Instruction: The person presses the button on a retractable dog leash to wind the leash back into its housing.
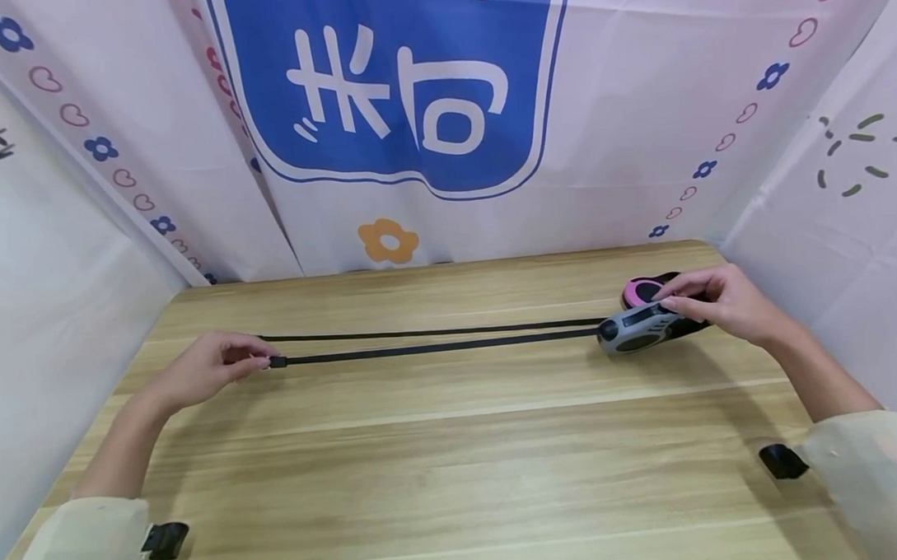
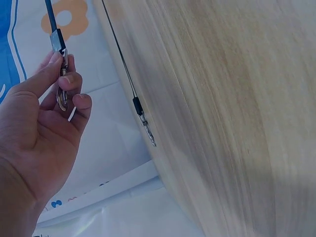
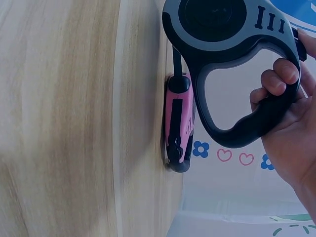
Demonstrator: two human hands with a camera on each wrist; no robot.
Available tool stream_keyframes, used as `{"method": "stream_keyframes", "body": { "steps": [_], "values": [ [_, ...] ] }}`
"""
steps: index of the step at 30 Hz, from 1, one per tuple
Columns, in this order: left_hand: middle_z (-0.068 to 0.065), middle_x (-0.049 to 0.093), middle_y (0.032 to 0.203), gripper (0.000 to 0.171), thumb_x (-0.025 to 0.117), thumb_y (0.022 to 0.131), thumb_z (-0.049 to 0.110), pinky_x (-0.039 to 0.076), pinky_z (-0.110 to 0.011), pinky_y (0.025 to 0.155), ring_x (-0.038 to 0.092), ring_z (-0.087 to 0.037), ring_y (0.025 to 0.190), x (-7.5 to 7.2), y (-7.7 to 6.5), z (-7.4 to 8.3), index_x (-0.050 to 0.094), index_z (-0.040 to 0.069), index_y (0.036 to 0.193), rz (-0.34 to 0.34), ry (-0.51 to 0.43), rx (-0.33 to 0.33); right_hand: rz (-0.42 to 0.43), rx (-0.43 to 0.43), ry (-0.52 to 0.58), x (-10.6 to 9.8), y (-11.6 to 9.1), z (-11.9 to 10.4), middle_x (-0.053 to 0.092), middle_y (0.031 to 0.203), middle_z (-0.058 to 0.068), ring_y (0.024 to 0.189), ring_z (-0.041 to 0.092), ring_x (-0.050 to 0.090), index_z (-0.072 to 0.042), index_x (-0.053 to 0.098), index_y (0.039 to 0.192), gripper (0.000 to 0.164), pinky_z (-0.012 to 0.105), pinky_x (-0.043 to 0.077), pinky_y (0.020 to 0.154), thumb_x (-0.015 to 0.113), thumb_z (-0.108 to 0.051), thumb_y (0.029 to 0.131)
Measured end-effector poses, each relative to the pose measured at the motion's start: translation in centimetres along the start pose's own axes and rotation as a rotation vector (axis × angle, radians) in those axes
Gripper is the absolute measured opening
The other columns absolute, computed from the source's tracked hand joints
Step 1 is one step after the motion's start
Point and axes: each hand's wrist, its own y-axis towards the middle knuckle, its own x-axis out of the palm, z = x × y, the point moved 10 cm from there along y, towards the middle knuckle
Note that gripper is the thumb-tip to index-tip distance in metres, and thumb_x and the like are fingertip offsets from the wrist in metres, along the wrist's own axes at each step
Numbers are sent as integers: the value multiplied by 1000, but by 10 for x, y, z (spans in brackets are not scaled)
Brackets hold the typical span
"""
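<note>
My right hand (image 1: 734,303) grips the black handle of a grey retractable dog leash (image 1: 636,329), its fingers curled through the loop in the right wrist view. From its nose a black strap (image 1: 436,346) runs left, drawn out straight. At the other end my left hand (image 1: 199,373) pinches the metal clip (image 2: 62,96) by the strap's end. Behind the grey leash, a pink retractable leash (image 3: 184,116) lies on the table, partly hidden in the head view. Its thinner black strap (image 1: 435,331) also stretches left, ending in a metal clip (image 2: 148,131) on the tabletop.
The wooden table (image 1: 455,477) backs onto a white cloth (image 1: 609,200) with a blue printed sign and an orange flower. White cloth walls close in both sides. A small black device (image 1: 164,541) sits by the left sleeve, another black device (image 1: 784,461) by the right.
</note>
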Motion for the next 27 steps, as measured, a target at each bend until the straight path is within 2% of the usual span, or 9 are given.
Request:
{"method": "stream_keyframes", "body": {
  "steps": [8, 20, 27],
  "values": [
    [-15, 72, 93, 17, 63, 101, -3, 54, -31, 56, 60, -14, 67, 2, 4, -1, 73, -4, 114, -3, -10, -1, -7, 0, 13, 1, 1, -1, 71, 74, -3, 58, 8, 49, -1, 77, 100, 17, 31, 36, 47, 67, 11, 92],
    [-18, 72, 95, 16, 63, 100, -4, 56, -31, 59, 64, -12, 74, 6, 7, -2, 74, -5, 112, -10, -27, -6, -13, -3, 19, 3, 2, -3, 70, 73, -2, 56, 9, 46, 0, 76, 100, 17, 32, 35, 46, 66, 11, 93],
    [-15, 72, 95, 16, 63, 100, -4, 54, -29, 59, 63, -10, 74, 8, 9, -1, 74, -6, 112, -9, -27, -4, -16, -6, 25, 6, 2, -4, 69, 73, -2, 55, 9, 44, 0, 76, 100, 17, 32, 34, 46, 66, 11, 93]
  ]
}}
